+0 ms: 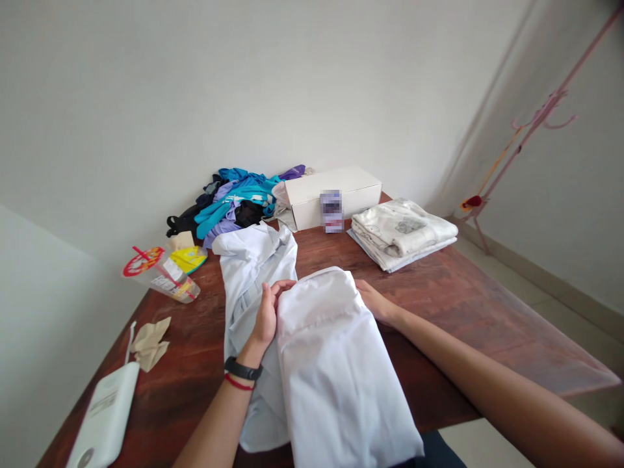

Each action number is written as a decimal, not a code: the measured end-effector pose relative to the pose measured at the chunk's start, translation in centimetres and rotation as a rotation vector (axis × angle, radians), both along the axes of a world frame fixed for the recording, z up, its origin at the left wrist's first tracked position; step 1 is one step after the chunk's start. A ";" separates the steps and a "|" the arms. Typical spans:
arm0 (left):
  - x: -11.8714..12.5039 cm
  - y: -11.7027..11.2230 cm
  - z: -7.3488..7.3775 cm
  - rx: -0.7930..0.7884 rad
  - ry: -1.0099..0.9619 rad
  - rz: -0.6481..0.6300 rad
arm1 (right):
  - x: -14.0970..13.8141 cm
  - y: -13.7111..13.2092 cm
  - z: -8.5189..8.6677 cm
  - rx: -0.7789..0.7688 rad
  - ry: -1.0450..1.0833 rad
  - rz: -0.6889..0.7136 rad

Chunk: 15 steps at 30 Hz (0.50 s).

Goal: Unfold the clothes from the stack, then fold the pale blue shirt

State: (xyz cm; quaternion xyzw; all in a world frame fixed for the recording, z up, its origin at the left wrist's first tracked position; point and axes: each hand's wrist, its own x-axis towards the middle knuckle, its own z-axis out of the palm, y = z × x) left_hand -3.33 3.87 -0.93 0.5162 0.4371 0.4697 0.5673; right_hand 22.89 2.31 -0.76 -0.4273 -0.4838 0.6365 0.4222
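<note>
A white shirt (336,364), folded into a long narrow shape, lies between my hands at the front of the table, its lower end at the table's near edge. My left hand (267,313) grips its upper left side, thumb up and fingers curled at the edge. On the opposite side my right hand (377,303) holds the upper right edge; its fingertips are hidden by the cloth. Beside the left hand, a pale white cloth (258,260) stretches loosely toward the back; whether it belongs to the same shirt I cannot tell.
Behind stand a clothes heap (238,201), a white box (336,188) and a small packet (332,211). Folded patterned fabric (404,224) sits right. At left are a plastic cup (163,276), yellow packet (188,259), crumpled tissue (150,343) and white power bank (104,413) on the wooden table (439,312).
</note>
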 end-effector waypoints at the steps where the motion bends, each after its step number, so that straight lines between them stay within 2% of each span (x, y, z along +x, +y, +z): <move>1: 0.0 0.0 0.1 -0.008 -0.004 0.002 | 0.0 0.0 0.0 0.008 -0.001 0.002; 10: -0.3 0.0 -0.1 -0.018 0.020 -0.028 | 0.2 0.3 0.1 -0.010 0.010 0.029; 15: -0.3 0.0 0.5 0.048 0.159 0.003 | 0.2 0.3 0.0 -0.048 0.003 0.023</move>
